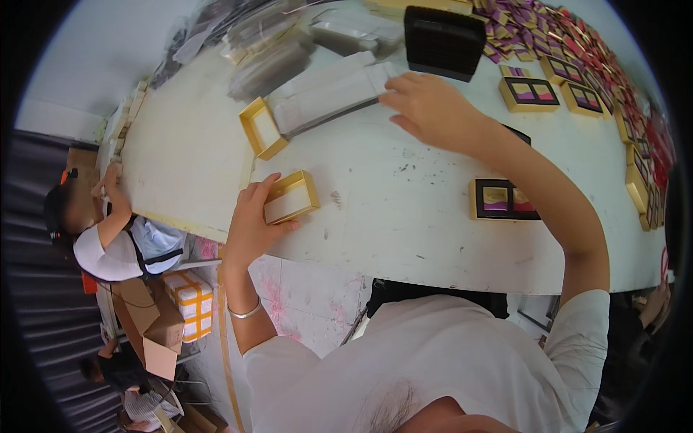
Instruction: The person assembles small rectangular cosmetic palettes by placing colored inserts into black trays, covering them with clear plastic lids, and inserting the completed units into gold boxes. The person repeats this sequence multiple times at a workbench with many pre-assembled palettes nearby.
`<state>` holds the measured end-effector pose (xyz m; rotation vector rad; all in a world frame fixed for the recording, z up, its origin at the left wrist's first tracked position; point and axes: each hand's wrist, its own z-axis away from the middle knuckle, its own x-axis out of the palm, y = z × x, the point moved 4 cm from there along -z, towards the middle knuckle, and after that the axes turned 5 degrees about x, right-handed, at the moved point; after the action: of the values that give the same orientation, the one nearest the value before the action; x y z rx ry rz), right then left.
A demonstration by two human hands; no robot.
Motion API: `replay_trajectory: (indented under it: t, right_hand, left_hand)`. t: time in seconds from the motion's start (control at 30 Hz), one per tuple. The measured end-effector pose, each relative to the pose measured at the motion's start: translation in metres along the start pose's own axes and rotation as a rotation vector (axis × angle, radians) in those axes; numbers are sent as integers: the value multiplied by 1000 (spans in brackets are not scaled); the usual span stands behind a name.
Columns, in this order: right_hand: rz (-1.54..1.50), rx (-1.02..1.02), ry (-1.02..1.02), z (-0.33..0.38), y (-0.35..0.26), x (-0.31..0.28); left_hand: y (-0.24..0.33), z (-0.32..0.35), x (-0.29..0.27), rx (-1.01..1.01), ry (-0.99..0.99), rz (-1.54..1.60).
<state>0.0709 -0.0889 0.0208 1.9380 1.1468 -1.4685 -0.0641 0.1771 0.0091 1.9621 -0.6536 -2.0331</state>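
Note:
My left hand [249, 220] grips an open gold box [309, 193] with a pale inside, fingers at its far left and thumb along the near side. My right hand [433, 114] reaches across to the right end of a stack of pale, translucent sheets [328, 97]. Its fingertips meet the stack's end, bent, with the thumb apart below them; nothing shows in its grasp. Another open gold box [261, 130] stands by the stack's left end. Below my right forearm lies a gold box with a black tray [498, 200] holding small wrapped pieces, partly covered by the arm.
A black tray stack [445, 43] stands at the back. Many purple and red wrapped pieces [538, 29] are heaped far right, beside several filled gold boxes [529, 95]. Clear plastic packs [271, 65] lie back left. A co-worker [108, 245] sits at the table's left, near cardboard cartons [148, 317].

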Motion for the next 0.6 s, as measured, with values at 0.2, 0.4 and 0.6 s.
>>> replay_trajectory:
  t: [0.2,0.4,0.6]
  right_hand:
    - [64,52,-169,-8,-12,14]
    - [97,284,45,98,-5,-13]
    - [34,474,-15,189,15,-30]
  left_hand:
    - [58,-20,21,141,-124,12]
    - [27,-37,1,226,79,-313]
    - [-61,-47,5,-161,-57,541]
